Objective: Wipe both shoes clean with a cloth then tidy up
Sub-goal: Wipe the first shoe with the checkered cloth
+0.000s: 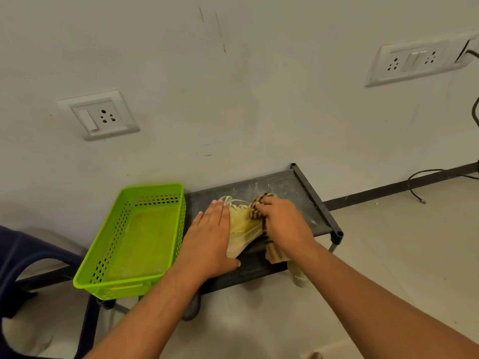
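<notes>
A pale yellow shoe with light laces lies on the dusty black rack top. My left hand lies flat against its left side, fingers straight, steadying it. My right hand grips a brown-and-black striped cloth and presses it onto the shoe's right side; the cloth's end hangs below my wrist. A second pale shoe peeks out under the rack's front edge, mostly hidden by my right arm.
A bright green perforated basket sits on the rack's left end, nothing inside it. A dark blue chair stands at far left. Wall sockets are above; a black cable trails on the floor at right.
</notes>
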